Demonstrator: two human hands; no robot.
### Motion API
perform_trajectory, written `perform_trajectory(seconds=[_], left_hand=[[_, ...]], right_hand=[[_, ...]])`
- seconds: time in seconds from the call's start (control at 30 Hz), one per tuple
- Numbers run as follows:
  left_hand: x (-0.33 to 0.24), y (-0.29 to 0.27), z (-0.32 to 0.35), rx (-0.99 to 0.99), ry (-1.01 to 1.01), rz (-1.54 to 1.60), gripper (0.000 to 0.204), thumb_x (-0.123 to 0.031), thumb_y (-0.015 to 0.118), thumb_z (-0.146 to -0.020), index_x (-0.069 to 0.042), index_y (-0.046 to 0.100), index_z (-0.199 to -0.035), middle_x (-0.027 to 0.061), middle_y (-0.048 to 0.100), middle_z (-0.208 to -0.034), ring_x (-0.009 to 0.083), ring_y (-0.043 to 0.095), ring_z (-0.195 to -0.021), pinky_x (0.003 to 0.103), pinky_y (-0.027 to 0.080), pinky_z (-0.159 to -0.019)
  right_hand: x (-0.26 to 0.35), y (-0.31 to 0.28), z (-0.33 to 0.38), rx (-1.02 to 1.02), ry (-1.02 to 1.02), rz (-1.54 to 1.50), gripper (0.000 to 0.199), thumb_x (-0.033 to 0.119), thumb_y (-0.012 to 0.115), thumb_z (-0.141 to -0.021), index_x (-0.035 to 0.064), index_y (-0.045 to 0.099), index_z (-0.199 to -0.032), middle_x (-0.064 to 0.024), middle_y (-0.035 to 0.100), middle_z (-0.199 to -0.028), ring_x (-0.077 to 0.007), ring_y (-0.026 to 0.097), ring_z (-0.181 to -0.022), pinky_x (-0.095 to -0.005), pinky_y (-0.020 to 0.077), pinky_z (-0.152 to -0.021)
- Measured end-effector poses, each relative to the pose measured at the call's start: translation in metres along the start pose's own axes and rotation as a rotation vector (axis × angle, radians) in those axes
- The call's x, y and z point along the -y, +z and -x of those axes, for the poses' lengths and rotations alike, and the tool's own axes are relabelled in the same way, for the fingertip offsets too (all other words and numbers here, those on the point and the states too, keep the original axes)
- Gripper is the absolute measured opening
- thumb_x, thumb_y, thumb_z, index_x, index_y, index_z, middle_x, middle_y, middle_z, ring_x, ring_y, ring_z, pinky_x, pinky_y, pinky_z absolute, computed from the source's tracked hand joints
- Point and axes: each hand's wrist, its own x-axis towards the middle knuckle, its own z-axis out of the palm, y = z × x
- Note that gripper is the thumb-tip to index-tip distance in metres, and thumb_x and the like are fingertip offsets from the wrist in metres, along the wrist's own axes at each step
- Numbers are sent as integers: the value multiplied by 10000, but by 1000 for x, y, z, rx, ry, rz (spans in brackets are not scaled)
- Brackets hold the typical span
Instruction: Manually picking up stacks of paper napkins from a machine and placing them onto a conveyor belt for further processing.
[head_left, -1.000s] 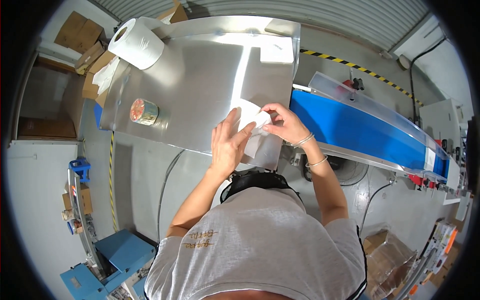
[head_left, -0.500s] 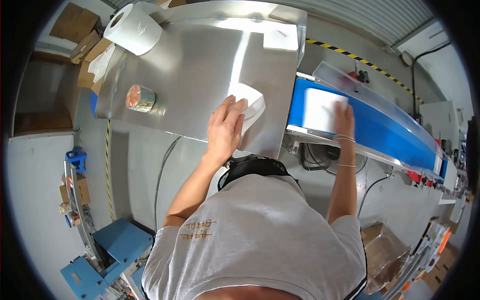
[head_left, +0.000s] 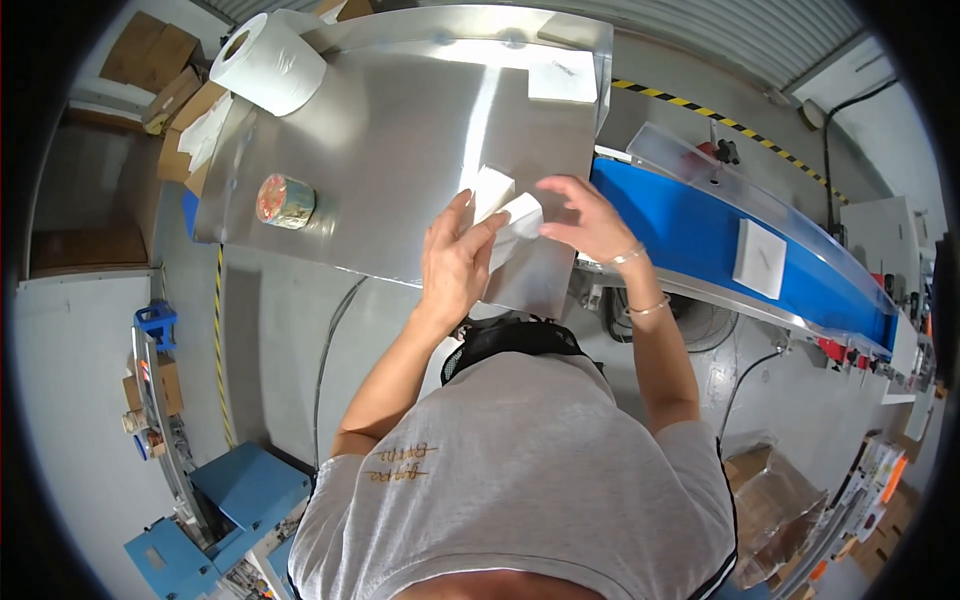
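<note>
My left hand (head_left: 458,262) is closed on a white carton (head_left: 518,222) at the right part of the steel table (head_left: 390,130). Just beyond its fingertips, a second white piece (head_left: 493,188) stands against the carton; whether the two are joined I cannot tell. My right hand (head_left: 592,225) hovers at the table's right edge, fingers curved and apart, holding nothing, close to the carton's right side. On the blue conveyor belt (head_left: 690,225) to the right lies a flat white square box (head_left: 760,259), away from both hands.
Another white box (head_left: 562,77) lies in the table's far right corner. A large white paper roll (head_left: 275,68) and a shiny short roll with a reddish end (head_left: 285,201) stand on the left. A clear guard (head_left: 700,165) runs along the belt's far side.
My right hand has let go of the square box and come back left to the carton. That box has travelled right along the belt. At my left hand, two white pieces now show.
</note>
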Motion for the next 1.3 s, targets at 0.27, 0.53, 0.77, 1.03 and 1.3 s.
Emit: perform_trajectory(seconds=[0.27,0.53,0.77,1.03,1.3], left_hand=[[-2,-8,-8,41,-103,12,397,-97,659,-825,-45,568,-1207,171,632,-1042,338,591,-955,441,442,-805],[6,-2,-14,10,-40,-58,344,19,623,-776,-35,615,-1116,134,649,-885,326,590,-820,432,445,-744],[-25,6,-26,169,200,-10,287,61,610,-744,-38,665,-1008,104,652,-913,289,590,-854,381,457,-763],[-51,42,-43,481,-191,742,220,36,627,-838,-6,628,-1054,73,660,-953,158,620,-886,284,495,-779],[-46,85,-52,473,-279,715,335,-5,642,-835,-14,582,-1164,48,639,-890,124,586,-791,263,484,-720]], right_hand=[[-26,-1,9,87,237,-210,418,160,698,-851,26,526,-1208,-68,587,-1121,-112,549,-978,-287,471,-856],[-123,-103,97,-818,577,142,361,378,630,-886,19,607,-918,-128,633,-799,-204,583,-721,-340,475,-685],[-89,-129,117,-905,387,904,504,393,667,-845,28,587,-1183,-191,613,-1167,-344,605,-1011,-401,478,-884],[-35,-37,68,-156,99,-647,551,491,343,-1002,22,539,-1216,-64,607,-1098,-144,554,-1061,-288,412,-959],[-72,-46,83,-469,263,-283,304,265,624,-913,24,585,-1094,-70,629,-904,-124,576,-813,-277,480,-730]])
